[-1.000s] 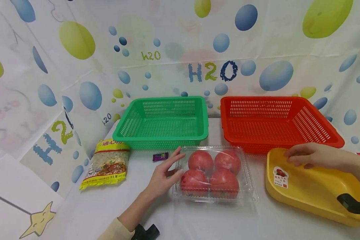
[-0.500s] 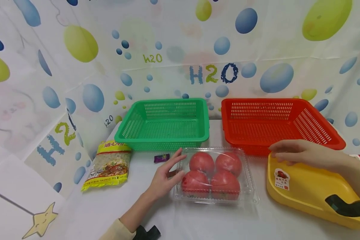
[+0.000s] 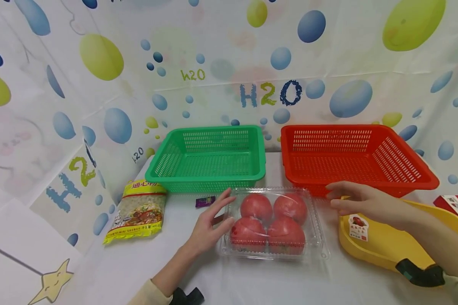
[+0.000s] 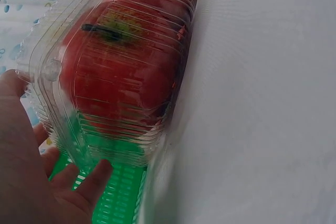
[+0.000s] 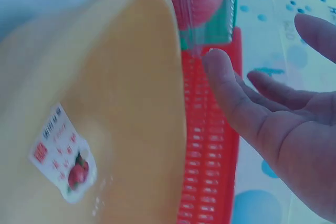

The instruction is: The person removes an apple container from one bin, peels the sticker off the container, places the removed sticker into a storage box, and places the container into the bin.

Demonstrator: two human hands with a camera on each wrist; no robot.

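The clear clamshell box of four tomatoes (image 3: 273, 222) lies at the table's centre, just in front of the two baskets. Your left hand (image 3: 208, 224) rests at its nine o'clock side, fingers straight against the plastic. Your right hand (image 3: 360, 201) hovers at its three o'clock, fingers relaxed and empty, above the yellow plastic scoop (image 3: 385, 243). The green basket (image 3: 210, 156) sits at eleven o'clock, the red basket (image 3: 351, 154) at one o'clock, and the noodle packet (image 3: 137, 209) at nine o'clock.
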